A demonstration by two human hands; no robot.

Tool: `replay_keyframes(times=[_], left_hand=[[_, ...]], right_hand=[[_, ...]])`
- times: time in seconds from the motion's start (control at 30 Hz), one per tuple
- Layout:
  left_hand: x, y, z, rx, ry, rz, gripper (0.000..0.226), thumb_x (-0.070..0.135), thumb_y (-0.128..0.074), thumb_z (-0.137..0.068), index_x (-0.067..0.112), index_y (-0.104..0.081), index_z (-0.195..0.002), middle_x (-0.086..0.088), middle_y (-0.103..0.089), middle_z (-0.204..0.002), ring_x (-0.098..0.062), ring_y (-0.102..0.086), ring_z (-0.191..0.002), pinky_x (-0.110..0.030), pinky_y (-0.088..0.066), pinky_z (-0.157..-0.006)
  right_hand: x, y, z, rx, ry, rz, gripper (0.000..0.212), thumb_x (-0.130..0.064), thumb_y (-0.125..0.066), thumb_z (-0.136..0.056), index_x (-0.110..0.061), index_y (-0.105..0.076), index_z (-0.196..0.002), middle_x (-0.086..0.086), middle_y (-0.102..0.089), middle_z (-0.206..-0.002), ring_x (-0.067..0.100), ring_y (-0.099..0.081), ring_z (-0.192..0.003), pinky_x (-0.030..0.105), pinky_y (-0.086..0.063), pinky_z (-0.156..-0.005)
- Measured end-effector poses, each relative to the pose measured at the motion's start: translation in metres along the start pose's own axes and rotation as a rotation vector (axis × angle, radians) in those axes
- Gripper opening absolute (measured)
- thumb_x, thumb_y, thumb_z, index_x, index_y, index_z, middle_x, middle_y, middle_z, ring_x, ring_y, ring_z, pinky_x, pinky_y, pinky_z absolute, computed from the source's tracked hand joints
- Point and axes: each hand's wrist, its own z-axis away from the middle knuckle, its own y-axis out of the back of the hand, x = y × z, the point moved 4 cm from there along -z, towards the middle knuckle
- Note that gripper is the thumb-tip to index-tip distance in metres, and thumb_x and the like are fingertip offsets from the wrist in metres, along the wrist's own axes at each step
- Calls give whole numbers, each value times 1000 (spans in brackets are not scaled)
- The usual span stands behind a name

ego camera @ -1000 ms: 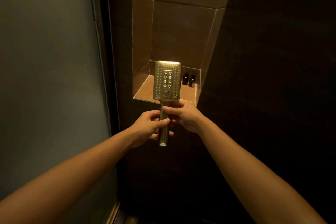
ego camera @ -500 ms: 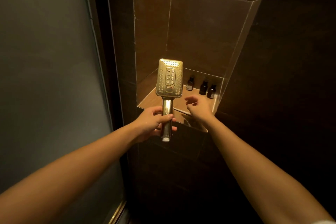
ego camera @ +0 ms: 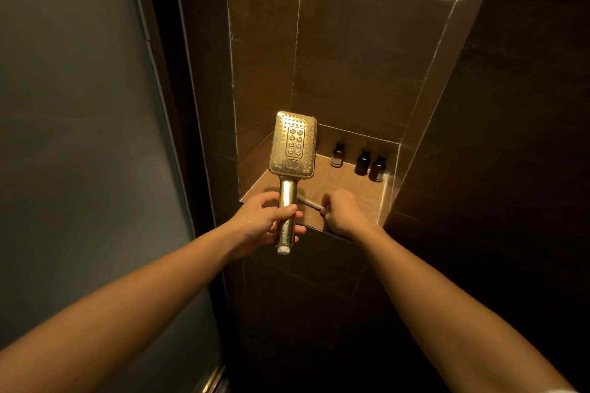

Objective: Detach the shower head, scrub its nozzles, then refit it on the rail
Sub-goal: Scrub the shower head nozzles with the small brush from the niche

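A gold, rectangular shower head (ego camera: 293, 145) stands upright with its nozzle face toward me and no hose on its threaded end. My left hand (ego camera: 266, 222) grips its handle. Just right of the handle, my right hand (ego camera: 343, 212) is down on the niche ledge, fingers closing on a thin pale brush-like stick (ego camera: 311, 202) that lies there. Most of the stick is hidden behind the handle and my fingers. No rail is in view.
A tiled wall niche (ego camera: 351, 191) holds three small dark bottles (ego camera: 364, 161) at its back right. A frosted glass panel (ego camera: 79, 137) fills the left side. Dark tiled wall (ego camera: 510, 137) closes the right.
My right hand let go of the shower head's handle, moved right and dropped to the niche ledge onto the thin stick. My left hand kept the shower head upright.
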Motion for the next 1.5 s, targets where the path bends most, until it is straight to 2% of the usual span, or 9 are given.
replay_keyframes(times=[0.17,0.3,0.5,0.67,0.83,0.97,1.2,1.37,1.5], left_hand=[[7,9,2,-16,-6,11,26,7,-60,-94,10,-57,-119,-19,-71,-110,-36,-72,-96,-45,-61,-78],[12,16,2,-20,-8,23,24,6,-60,-94,10,-56,-118,-21,-69,-113,-36,-72,-96,-45,-61,-79],[16,21,-3,-22,-6,64,17,6,-59,-94,12,-56,-110,-23,-67,-114,-37,-72,-97,-48,-59,-83],[14,24,-11,-34,10,54,15,5,-55,-96,11,-54,-110,-20,-67,-113,-33,-72,-89,-48,-60,-81],[11,22,-20,-4,35,81,24,5,-48,-99,1,-48,-123,-16,-60,-104,-22,-62,-73,-39,-60,-72],[13,29,-20,15,40,14,22,8,-43,-101,4,-46,-122,-10,-56,-87,-16,-55,-62,-31,-52,-57],[18,45,-19,57,-4,-120,30,44,-41,-102,16,-51,-102,-2,-53,-71,-11,-45,-48,-25,-40,-43],[16,54,-14,112,-90,-252,29,42,-40,-103,15,-49,-95,-3,-49,-70,-11,-42,-45,-22,-37,-43],[17,55,-12,121,-123,-285,28,41,-41,-102,16,-49,-92,-3,-50,-70,-10,-43,-44,-23,-38,-42]], right_hand=[[-2,15,7,84,-70,-257,5,-14,-53,-96,-16,-57,-97,2,-59,-91,11,-57,-80,20,-41,-61],[7,23,15,111,-159,-460,8,-16,-47,-99,-15,-54,-101,4,-60,-95,17,-62,-83,27,-52,-67],[14,39,27,185,-284,-764,16,-12,-42,-100,-11,-56,-108,8,-59,-91,14,-53,-68,23,-42,-54],[-12,52,40,146,-168,-900,19,-19,-48,-100,-6,-61,-105,6,-57,-80,15,-50,-64,25,-41,-54],[-47,62,47,66,22,-824,17,-22,-50,-99,-10,-63,-103,7,-59,-81,16,-51,-65,24,-42,-55],[-63,58,47,26,91,-572,16,-26,-47,-101,-20,-61,-101,2,-58,-77,12,-51,-66,22,-42,-58],[-79,58,38,96,141,-176,22,-30,-48,-100,-22,-66,-110,-12,-56,-86,4,-50,-76,19,-36,-62],[-76,72,31,272,86,-252,23,-29,-50,-100,-20,-69,-107,-5,-66,-94,9,-57,-83,20,-38,-62],[-82,62,41,100,170,-83,22,-30,-53,-98,-22,-69,-110,-10,-60,-91,7,-53,-81,21,-38,-66]])
